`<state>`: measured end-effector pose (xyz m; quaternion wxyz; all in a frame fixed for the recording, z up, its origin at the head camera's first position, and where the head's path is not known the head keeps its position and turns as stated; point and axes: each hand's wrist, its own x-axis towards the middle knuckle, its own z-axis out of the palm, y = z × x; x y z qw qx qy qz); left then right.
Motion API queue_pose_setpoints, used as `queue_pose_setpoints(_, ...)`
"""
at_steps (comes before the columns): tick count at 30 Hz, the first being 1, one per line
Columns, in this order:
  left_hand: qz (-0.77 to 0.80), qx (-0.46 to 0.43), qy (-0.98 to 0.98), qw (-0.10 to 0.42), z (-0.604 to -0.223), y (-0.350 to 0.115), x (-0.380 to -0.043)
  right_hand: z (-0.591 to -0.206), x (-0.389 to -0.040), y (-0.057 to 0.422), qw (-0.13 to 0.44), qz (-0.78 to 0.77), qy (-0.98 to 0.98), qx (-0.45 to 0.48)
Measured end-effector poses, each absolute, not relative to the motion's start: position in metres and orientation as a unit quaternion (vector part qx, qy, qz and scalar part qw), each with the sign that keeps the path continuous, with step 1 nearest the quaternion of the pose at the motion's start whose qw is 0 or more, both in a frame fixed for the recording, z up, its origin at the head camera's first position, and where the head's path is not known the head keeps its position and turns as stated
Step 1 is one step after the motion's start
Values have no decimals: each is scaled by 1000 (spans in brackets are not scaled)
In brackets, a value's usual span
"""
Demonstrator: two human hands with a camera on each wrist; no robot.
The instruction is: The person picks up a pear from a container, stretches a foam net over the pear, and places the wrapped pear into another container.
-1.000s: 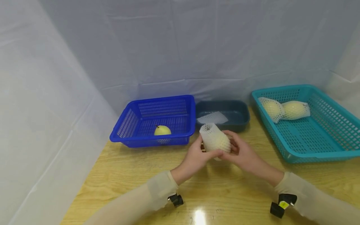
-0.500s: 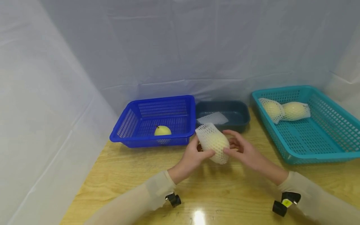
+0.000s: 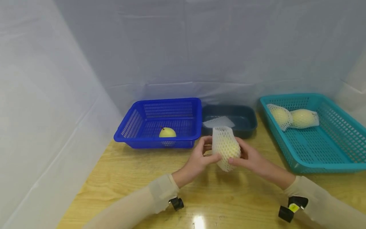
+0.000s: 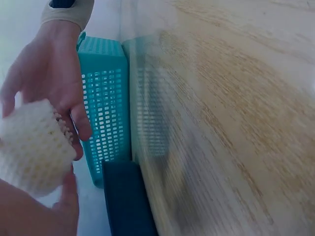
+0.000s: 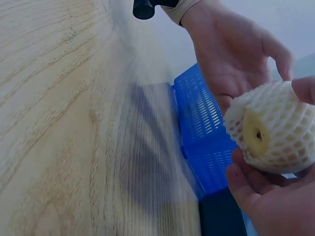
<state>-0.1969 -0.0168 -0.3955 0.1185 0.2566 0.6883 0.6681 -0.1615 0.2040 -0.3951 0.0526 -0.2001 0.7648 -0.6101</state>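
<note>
Both hands hold a pale yellow pear in a white foam net sleeve [image 3: 227, 149] above the table. My left hand [image 3: 198, 160] grips its left side, thumb across the front. On the right side, my right hand [image 3: 253, 160] curls round it with the thumb pressed near the lower end. The sleeve's loose end stands up past the fruit, toward the back. In the right wrist view, the pear's bare end [image 5: 256, 132] shows through the sleeve's opening. Fingers behind the pear are partly hidden in the head view.
A blue basket [image 3: 157, 139] at the left holds a bare pear [image 3: 167, 132]. Beside it, a dark teal tub [image 3: 247, 122] contains a foam net sleeve [image 3: 220, 121]. The turquoise basket [image 3: 328, 167] at the right holds two sleeved pears [image 3: 303, 118]. A white sheet hangs behind.
The sleeved pear has moved slightly right and nearer, and its open end has tipped left then come back upright. My right thumb lifted off a little and now presses on the sleeve again.
</note>
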Motion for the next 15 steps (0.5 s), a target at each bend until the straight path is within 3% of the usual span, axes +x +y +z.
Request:
queue_pose_setpoints(5,644,238,721,93,-393,-14,-192,-394,-160,202,12,-596,784,-171)
queue_pose_setpoints(15,630,205,740,117,-385,-9,-184,-393,-157,193,-11,-582,797,-160)
